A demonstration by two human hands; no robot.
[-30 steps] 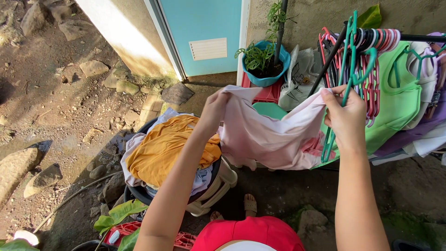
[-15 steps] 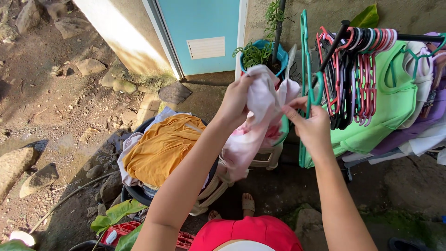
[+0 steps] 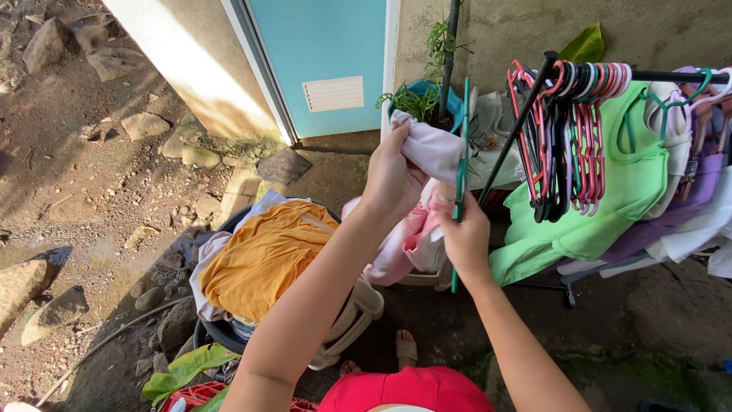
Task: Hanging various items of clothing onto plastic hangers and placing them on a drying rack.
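Both hands are up in front of me, close together. My left hand [image 3: 393, 179] is closed around a bunched fold of the pale pink garment [image 3: 415, 229], gripping it near the top, while my right hand [image 3: 465, 240] pinches the green hanger [image 3: 460, 164], which stands nearly upright, against the same cloth. The rest of the garment hangs down between my forearms. Just below and to the left sits the dark laundry basket [image 3: 221, 332], heaped with clothes, a mustard-yellow piece [image 3: 259, 255] on top (it spills over the rim). To the right runs the black rail [image 3: 671, 76], crowded with empty hangers [image 3: 564, 137] at its near end, then a light green top [image 3: 610, 198] and purple clothes. Behind my hands stand a blue plant pot [image 3: 450, 103] and a turquoise door [image 3: 320, 53].
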